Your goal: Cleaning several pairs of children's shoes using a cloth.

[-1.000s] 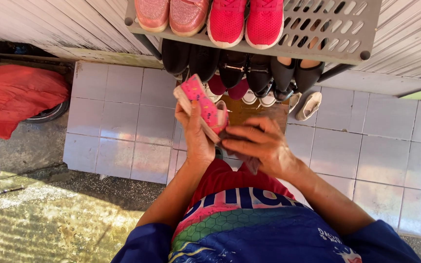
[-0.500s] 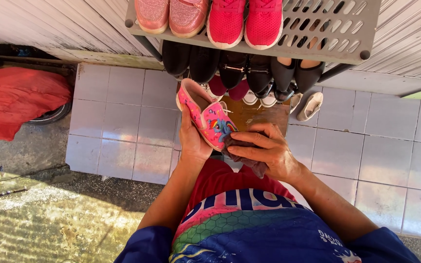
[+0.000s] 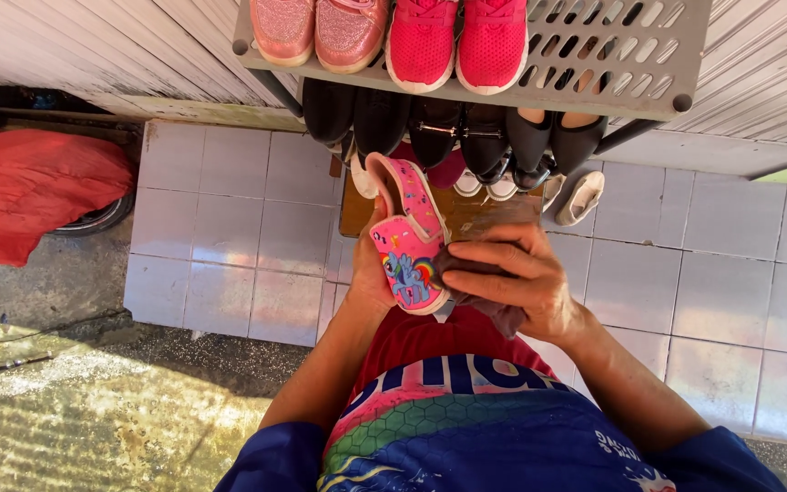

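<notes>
My left hand (image 3: 371,273) holds a small pink child's shoe (image 3: 407,237) with a cartoon pony on its upper, which now faces up, toe toward me. My right hand (image 3: 512,278) presses a dark crumpled cloth (image 3: 494,310) against the shoe's right side near the toe. Both hands are in front of my chest, over my red shorts and just before the shoe rack.
A grey perforated shoe rack (image 3: 630,64) stands ahead, with glittery pink shoes (image 3: 321,27) and red sneakers (image 3: 457,36) on top and dark shoes (image 3: 448,128) below. A beige shoe (image 3: 580,196) lies on the white floor tiles (image 3: 229,228). Red cloth (image 3: 29,182) covers something at left.
My left hand has turned the pink shoe from sole-up to upper-up and swung its toe toward me. My right hand with the cloth shifted slightly right along the shoe.
</notes>
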